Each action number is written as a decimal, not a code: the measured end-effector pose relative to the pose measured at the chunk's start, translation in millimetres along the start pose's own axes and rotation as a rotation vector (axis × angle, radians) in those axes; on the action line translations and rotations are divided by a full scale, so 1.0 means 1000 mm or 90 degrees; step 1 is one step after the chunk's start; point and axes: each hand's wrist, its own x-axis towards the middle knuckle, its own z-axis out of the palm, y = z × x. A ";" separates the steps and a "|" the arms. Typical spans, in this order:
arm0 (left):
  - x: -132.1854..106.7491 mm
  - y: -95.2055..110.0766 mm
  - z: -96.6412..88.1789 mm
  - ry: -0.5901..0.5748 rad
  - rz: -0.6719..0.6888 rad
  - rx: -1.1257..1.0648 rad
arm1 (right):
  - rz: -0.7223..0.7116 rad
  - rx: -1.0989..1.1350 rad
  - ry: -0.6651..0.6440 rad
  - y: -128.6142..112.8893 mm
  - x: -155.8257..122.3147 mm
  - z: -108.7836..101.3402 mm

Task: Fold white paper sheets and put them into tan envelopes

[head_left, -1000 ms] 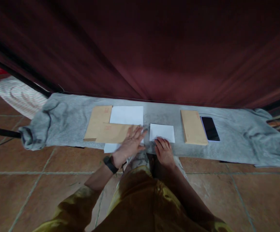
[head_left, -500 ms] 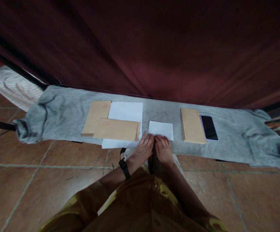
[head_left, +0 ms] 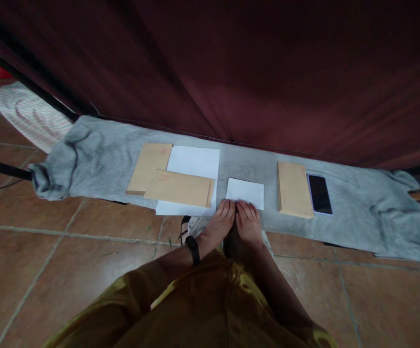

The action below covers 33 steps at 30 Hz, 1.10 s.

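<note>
A small white folded sheet of paper lies on the grey cloth, right in front of me. My left hand is at its near left corner, fingers close together and bent over the edge. Beside it, my right hand has its fingers curled on the same near edge. Both hands are closed on the paper, their fingertips almost meeting; the thumbs are hidden beneath. Left of them, larger white sheets lie partly under a brown envelope. More brown envelopes are stacked at the far left of these sheets.
Another pile of brown envelopes lies to the right, with a dark-screened phone next to it. Grey cloth covers the narrow bench. A dark red curtain hangs behind; tiled floor shows below.
The whole view has tilted slightly, so things on the bench appear shifted a little to the right. Both hands stay at the paper's near edge, with hardly any movement.
</note>
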 end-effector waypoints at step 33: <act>-0.005 -0.006 0.021 -0.018 -0.006 -0.089 | 0.049 -0.020 0.040 0.040 -0.024 -0.021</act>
